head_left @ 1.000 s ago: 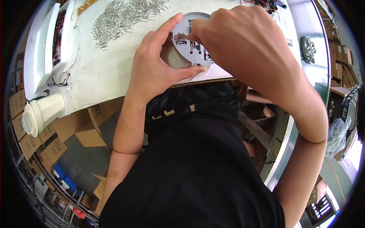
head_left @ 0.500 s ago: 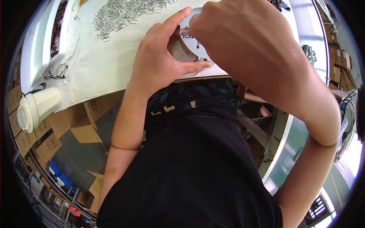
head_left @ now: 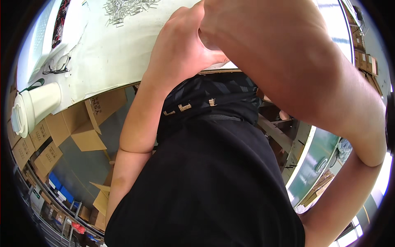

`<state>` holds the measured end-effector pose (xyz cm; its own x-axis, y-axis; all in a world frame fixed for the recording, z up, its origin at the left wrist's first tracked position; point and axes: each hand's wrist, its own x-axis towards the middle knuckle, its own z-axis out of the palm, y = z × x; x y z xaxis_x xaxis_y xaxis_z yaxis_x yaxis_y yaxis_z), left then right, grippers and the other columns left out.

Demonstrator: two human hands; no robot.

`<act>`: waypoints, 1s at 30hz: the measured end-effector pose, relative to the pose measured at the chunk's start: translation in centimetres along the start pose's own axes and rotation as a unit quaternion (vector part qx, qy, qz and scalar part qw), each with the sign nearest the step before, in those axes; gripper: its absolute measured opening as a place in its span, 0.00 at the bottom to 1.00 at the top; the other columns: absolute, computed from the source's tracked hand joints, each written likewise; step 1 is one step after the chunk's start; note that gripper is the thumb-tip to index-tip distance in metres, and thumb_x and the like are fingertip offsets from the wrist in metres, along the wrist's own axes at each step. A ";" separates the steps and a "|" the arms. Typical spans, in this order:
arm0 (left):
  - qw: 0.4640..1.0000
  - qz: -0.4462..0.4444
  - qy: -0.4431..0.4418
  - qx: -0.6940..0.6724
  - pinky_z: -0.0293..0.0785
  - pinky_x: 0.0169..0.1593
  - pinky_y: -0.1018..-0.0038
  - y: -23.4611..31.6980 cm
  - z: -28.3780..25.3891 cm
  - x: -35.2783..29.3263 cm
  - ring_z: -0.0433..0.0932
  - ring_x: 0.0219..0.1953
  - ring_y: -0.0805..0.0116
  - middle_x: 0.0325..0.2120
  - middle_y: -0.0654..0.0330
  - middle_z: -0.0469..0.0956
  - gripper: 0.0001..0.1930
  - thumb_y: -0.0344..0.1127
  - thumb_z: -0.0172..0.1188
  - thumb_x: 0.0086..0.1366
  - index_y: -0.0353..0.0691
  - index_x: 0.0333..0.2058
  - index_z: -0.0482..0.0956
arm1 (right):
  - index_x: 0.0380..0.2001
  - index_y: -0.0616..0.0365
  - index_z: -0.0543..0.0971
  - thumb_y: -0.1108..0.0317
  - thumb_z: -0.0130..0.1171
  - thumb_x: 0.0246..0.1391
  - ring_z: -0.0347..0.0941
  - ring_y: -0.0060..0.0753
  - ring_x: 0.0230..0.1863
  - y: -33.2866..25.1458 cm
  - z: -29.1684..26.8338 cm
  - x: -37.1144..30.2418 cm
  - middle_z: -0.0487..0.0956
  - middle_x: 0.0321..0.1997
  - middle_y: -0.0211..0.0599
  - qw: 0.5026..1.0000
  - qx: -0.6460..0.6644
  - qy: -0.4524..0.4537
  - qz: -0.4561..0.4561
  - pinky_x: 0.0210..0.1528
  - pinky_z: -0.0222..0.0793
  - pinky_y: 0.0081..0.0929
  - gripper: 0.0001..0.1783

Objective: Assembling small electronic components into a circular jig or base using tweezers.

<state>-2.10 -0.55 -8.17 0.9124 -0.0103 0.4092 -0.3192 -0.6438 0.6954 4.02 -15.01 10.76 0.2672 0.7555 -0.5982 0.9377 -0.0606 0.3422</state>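
My left hand (head_left: 181,45) is at the near edge of the white table, its thumb stretched to the right and its fingers curved around the far side. Half a second ago it cupped a round white plastic part; now my right forearm and hand hide nearly all of that place. My right hand (head_left: 220,16) lies across the top of the left one, cut by the upper edge, and its fingers are out of sight. Left of the hands, a pile of small metal pins (head_left: 123,10) is spread on the table.
Eyeglasses (head_left: 57,66) lie at the table's left, close to a cream lidded container (head_left: 43,101) on its side. A white tray (head_left: 37,45) stands beyond them. Open cardboard boxes (head_left: 88,123) sit below the table's left edge. Stacked cartons (head_left: 366,64) are at the far right.
The view has shifted, so the table sits higher in the picture. My right elbow has swung outward to the right, and my right forearm now covers the round white part.
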 end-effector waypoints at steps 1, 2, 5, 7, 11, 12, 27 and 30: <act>1.000 0.016 -0.002 0.017 0.82 0.43 0.64 -0.4 0.0 -0.2 0.84 0.37 0.48 0.35 0.50 0.84 0.26 0.32 0.82 0.47 0.36 0.44 0.80 | 0.27 0.53 0.81 0.65 0.68 0.56 0.84 0.30 0.24 -0.4 -0.1 -0.1 0.80 0.20 0.31 1.000 -0.016 0.003 0.009 0.27 0.75 0.30 0.07; 0.999 0.032 -0.004 0.034 0.82 0.44 0.64 -0.6 -0.1 -0.3 0.83 0.37 0.46 0.35 0.49 0.84 0.26 0.32 0.81 0.47 0.36 0.44 0.80 | 0.27 0.52 0.81 0.65 0.67 0.56 0.84 0.31 0.25 -0.9 -0.1 -0.1 0.80 0.20 0.30 0.999 -0.032 0.006 0.017 0.27 0.76 0.30 0.07; 0.998 0.056 0.001 0.042 0.81 0.45 0.66 0.8 0.2 0.4 0.84 0.39 0.53 0.36 0.51 0.84 0.32 0.33 0.83 0.46 0.37 0.50 0.81 | 0.26 0.51 0.80 0.65 0.67 0.57 0.84 0.31 0.25 -1.9 0.2 -0.3 0.79 0.19 0.29 0.995 -0.084 0.009 0.047 0.27 0.76 0.31 0.08; 0.997 0.065 0.007 0.047 0.81 0.46 0.67 2.1 -0.4 1.1 0.84 0.40 0.57 0.37 0.53 0.84 0.34 0.34 0.85 0.45 0.37 0.53 0.82 | 0.25 0.50 0.80 0.65 0.67 0.58 0.85 0.31 0.25 -2.2 1.3 0.0 0.78 0.18 0.29 0.993 -0.106 0.010 0.054 0.27 0.77 0.31 0.08; 0.994 -0.056 -0.084 -0.028 0.77 0.54 0.57 4.2 -2.3 1.9 0.80 0.47 0.47 0.47 0.45 0.81 0.53 0.45 0.85 0.49 0.34 0.71 0.67 | 0.27 0.47 0.78 0.66 0.67 0.57 0.85 0.26 0.26 -2.6 5.7 0.0 0.78 0.20 0.25 0.965 -0.123 0.162 0.168 0.26 0.76 0.29 0.07; 0.996 -0.044 -0.070 -0.031 0.77 0.54 0.57 4.0 -2.1 1.7 0.80 0.47 0.47 0.46 0.44 0.81 0.53 0.45 0.85 0.49 0.33 0.70 0.67 | 0.27 0.48 0.77 0.67 0.66 0.57 0.85 0.27 0.26 -2.5 6.3 -0.2 0.78 0.21 0.26 0.961 -0.112 0.182 0.176 0.25 0.75 0.29 0.07; 0.997 -0.035 -0.061 -0.029 0.77 0.53 0.59 4.0 -1.9 2.0 0.80 0.46 0.51 0.45 0.47 0.81 0.55 0.46 0.87 0.46 0.31 0.69 0.68 | 0.32 0.54 0.82 0.60 0.64 0.65 0.84 0.39 0.27 0.4 6.7 -1.0 0.81 0.24 0.37 0.957 0.077 0.233 0.158 0.27 0.75 0.35 0.11; 0.994 -0.068 -0.076 -0.036 0.77 0.53 0.60 4.3 -2.1 2.2 0.80 0.45 0.52 0.44 0.48 0.81 0.55 0.45 0.87 0.46 0.31 0.69 0.69 | 0.32 0.54 0.82 0.60 0.64 0.65 0.83 0.40 0.27 0.2 6.1 -0.9 0.81 0.24 0.38 0.956 0.078 0.231 0.164 0.28 0.75 0.35 0.11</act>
<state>-1.99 -1.71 -3.08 0.9748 -0.0458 0.2182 -0.2025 -0.5915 0.7805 5.32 -19.69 6.90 0.4591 0.8847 -0.0811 0.8519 -0.4126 0.3224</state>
